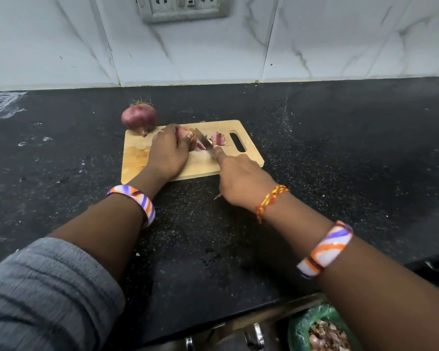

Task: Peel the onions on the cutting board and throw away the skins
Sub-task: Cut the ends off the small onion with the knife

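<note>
Speckled black counter bears a wooden board [137,158]; left hand [169,155] grips an onion [184,134], right hand [241,181] a knife [203,140].

A grey ribbed sleeve [43,292] covers the left upper forearm at 8 o'clock. Each wrist wears a broad bangle striped orange, purple and white: left bangle [137,200], right bangle [325,249]. A red-and-yellow braided thread [269,200] circles the right wrist just beyond its bangle.

Home kitchen: black granite counter [314,148], marble-tiled wall [340,39], cutting board [134,158].
</note>
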